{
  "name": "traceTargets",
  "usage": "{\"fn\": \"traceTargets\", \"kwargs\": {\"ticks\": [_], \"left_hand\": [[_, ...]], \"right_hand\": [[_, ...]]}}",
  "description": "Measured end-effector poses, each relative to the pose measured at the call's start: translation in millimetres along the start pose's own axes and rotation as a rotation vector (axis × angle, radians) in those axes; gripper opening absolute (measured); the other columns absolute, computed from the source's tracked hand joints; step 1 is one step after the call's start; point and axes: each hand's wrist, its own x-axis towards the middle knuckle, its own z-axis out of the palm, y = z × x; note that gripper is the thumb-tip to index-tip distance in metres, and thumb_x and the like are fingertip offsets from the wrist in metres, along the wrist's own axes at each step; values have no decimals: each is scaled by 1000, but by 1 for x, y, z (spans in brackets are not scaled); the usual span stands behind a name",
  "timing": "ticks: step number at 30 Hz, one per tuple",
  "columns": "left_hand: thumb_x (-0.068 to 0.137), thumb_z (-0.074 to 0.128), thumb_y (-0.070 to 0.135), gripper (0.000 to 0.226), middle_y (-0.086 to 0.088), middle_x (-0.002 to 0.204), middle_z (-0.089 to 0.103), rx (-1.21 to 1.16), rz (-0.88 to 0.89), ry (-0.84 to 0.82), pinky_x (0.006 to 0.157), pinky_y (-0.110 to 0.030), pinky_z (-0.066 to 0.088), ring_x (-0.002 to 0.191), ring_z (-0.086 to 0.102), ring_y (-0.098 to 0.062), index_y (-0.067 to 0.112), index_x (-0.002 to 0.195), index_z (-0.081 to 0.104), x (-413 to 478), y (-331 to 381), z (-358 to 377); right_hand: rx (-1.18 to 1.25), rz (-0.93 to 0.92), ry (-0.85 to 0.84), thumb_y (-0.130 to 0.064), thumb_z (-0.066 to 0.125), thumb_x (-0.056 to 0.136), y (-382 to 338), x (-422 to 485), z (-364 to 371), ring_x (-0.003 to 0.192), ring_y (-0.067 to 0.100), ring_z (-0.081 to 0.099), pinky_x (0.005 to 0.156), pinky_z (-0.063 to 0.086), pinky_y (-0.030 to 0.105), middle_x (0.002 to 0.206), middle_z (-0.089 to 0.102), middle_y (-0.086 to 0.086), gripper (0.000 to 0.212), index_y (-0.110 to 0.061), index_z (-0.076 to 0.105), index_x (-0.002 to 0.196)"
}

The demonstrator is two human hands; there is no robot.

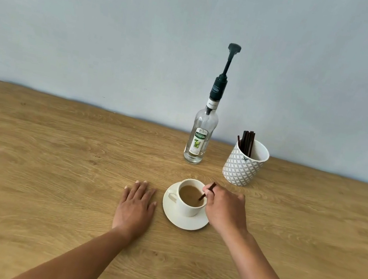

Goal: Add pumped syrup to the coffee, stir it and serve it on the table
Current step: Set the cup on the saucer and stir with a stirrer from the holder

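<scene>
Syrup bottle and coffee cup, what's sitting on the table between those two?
Nothing. In the head view, only bare wooden table lies between the syrup bottle and the coffee cup. The patterned stirrer holder stands off to the right.

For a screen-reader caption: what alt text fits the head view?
A right hand holds a dark stir stick in a white cup of milky coffee on a white saucer; the left hand lies flat on the wooden table.
</scene>
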Motion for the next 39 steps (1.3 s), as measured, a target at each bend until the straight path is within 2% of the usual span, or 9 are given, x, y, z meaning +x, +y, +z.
{"fn": "traceTargets", "kwargs": {"ticks": [6, 13, 18, 23, 25, 28, 30, 33, 39], "left_hand": [[103, 23, 47, 55, 2, 167, 19, -5, 9, 2, 126, -41, -1, 155, 4, -16, 30, 155, 29, -1, 0, -1], [102, 25, 47, 55, 1, 167, 20, -19, 14, -1, 126, -41, 1, 155, 6, -17, 31, 154, 31, 0, -1, 0], [102, 28, 44, 53, 0, 166, 21, -13, 31, -3, 126, -43, 4, 155, 7, -20, 31, 153, 33, 0, -2, 1], [101, 26, 45, 54, -2, 167, 19, 2, 44, -8, 126, -44, 3, 155, 6, -22, 30, 154, 31, 0, -4, 3], [101, 24, 44, 55, -3, 167, 19, 14, 50, -9, 126, -45, 2, 155, 5, -23, 29, 154, 31, 1, -4, 5], [101, 23, 45, 56, -4, 167, 18, 22, 58, -13, 126, -46, 0, 155, 3, -24, 28, 154, 30, 2, -4, 7], [101, 22, 45, 56, -5, 167, 17, 28, 63, -20, 125, -46, -1, 155, 3, -25, 28, 154, 29, 2, -5, 8], [101, 22, 45, 56, -5, 168, 15, 29, 68, -31, 125, -47, -1, 155, 1, -25, 28, 155, 28, 2, -6, 8], [102, 22, 45, 56, -5, 168, 15, 24, 86, -38, 125, -47, 0, 155, 2, -25, 28, 155, 28, 2, -6, 7]], "right_hand": [[141, 10, -76, -28, 45, 101, -13, -2, 5, 91, 14, 67, 87, 30, 35, 96, 75, -11, 22, -35, 65, 107], [-16, 48, -5, -24, 45, 99, -16, -2, 2, 90, 15, 67, 80, 24, 34, 95, 75, -10, 22, -32, 65, 102], [198, 111, -38, -25, 48, 100, -24, -7, 8, 94, 17, 69, 97, 36, 38, 100, 77, -9, 23, -32, 70, 106], [109, 187, 80, -19, 48, 99, -19, -14, 10, 86, 21, 68, 80, 24, 34, 92, 76, -5, 23, -28, 69, 105], [132, 199, 101, -17, 48, 99, -16, -20, 11, 83, 22, 68, 79, 23, 33, 89, 75, -5, 22, -26, 67, 102], [266, 223, 80, -20, 51, 98, -18, -26, 14, 82, 21, 68, 86, 34, 36, 88, 75, -7, 19, -27, 68, 101], [365, 244, 66, -23, 55, 97, -21, -28, 14, 86, 20, 69, 94, 45, 44, 91, 77, -6, 17, -28, 71, 101], [378, 278, 78, -24, 57, 96, -23, -30, 12, 89, 21, 70, 96, 47, 48, 95, 78, -4, 19, -28, 74, 104], [384, 332, 210, -20, 56, 96, -22, -40, -3, 84, 19, 69, 93, 49, 48, 86, 77, -7, 19, -29, 72, 102]]}}
